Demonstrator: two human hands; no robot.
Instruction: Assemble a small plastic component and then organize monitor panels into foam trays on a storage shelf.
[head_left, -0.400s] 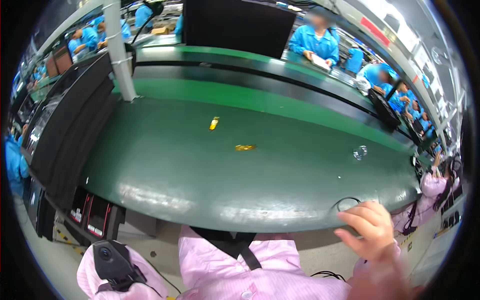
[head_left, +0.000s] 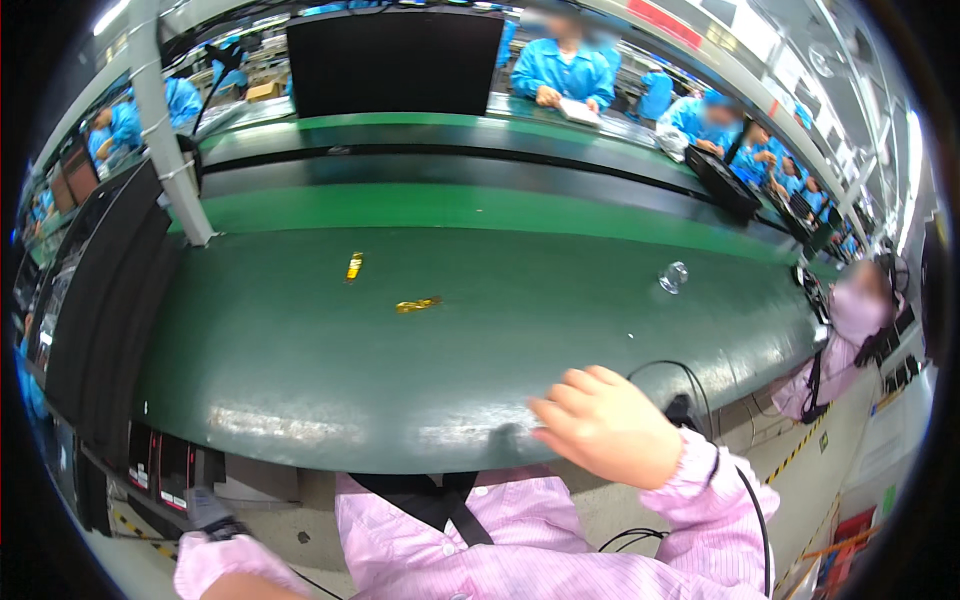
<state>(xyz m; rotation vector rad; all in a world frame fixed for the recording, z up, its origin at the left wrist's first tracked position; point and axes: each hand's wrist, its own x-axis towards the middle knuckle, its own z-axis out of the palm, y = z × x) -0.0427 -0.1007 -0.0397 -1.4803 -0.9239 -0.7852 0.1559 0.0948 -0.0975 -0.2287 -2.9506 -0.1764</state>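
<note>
Green table [head_left: 290, 350]; see right hand [head_left: 610, 430] over the front edge, palm down. Can't tell if touching. Fingers bent loosely, tips slightly parted, pinching nothing; reads as relaxed, with nothing to grip. Left hand [head_left: 250, 588] mostly cut off at the lower rim; can't tell finger state.

Find gold strips [head_left: 418, 305] left of centre, well apart from right hand: one crosswise, one farther back, pointing away. Probably left loose in the open for easy sight and reach. Note clear piece [head_left: 673, 278] at right, farther back; probably parked out of the way. See black cable [head_left: 690, 375] looping by right wrist, likely slack to avoid tugging.

Count: two strips, one clear piece, one white speck [head_left: 630, 336], two red-edged boxes [head_left: 177, 470] below the table's left end, one black panel [head_left: 395, 65] at the back.
</note>
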